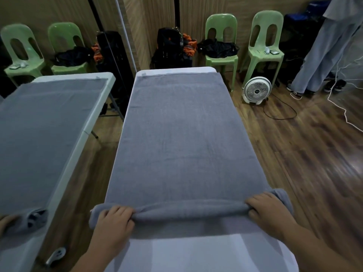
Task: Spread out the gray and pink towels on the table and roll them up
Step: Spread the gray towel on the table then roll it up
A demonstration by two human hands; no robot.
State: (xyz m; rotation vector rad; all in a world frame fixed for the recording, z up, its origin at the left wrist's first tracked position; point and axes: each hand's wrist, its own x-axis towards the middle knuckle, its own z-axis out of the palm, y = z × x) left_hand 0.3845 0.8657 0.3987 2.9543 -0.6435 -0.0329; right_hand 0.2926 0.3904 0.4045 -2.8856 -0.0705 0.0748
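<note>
One towel spread: gray towel [182, 134] flat on the table [196, 252], only the near edge rolled. Well apart, left hand [114, 221] and right hand [269, 211] grip the roll; pink towel not visible.

No readable text, brand, number or sign in view. Far corner of gray towel [180, 134]: pale tag [144, 74], too small to read. Hub of white fan [264, 85]: dark badge [257, 91], illegible. Seat of green chair [268, 16]: small devices [272, 52], markings too blurred to make out.
</note>
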